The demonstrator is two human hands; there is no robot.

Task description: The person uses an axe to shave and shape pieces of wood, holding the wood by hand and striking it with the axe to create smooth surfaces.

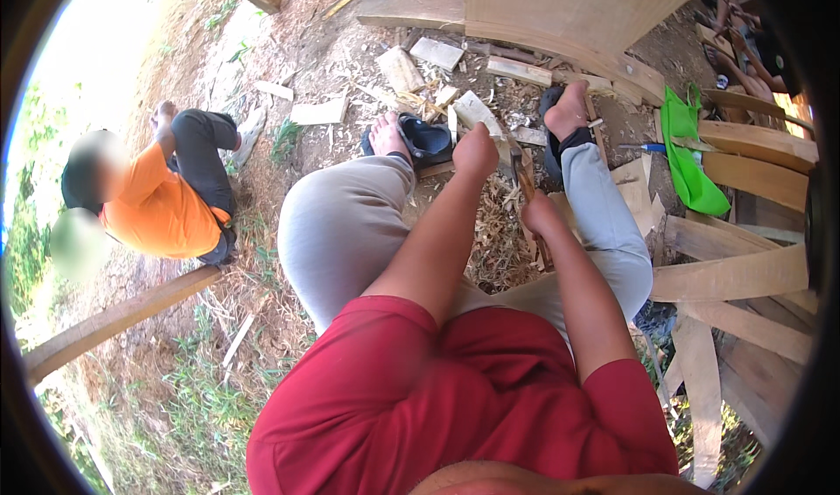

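Basically, R hand (544, 217) had its fingers wrapped round the wooden handle of a hand tool (526, 180), dark head up near the L hand (477, 154). L hand looked fist-like, back up, at the near end of a pale wood block (477, 110); its fingertips were hidden, so couldn't tell if they gripped the block or smth else. Block sat btwn the feet, on the chip-covered part of the ground (306, 158), w/ wood shavings (503, 241) below the hands. L foot (385, 134) was bare, next to a black clog (426, 140); R foot (570, 110) bare too, on or just beside another dark clog (551, 140). More offcuts (401, 69) lay beyond, approx. toward a big wood panel's (569, 5) lower edge. On the R, a bright green bag (687, 158) hung by the L edge of the stacked planks (757, 145), w/ a blue-handled tool (652, 147) near it. Far L, a co-worker in an orange shirt (166, 210) sat on the ground, near one end of a long beam (122, 320).
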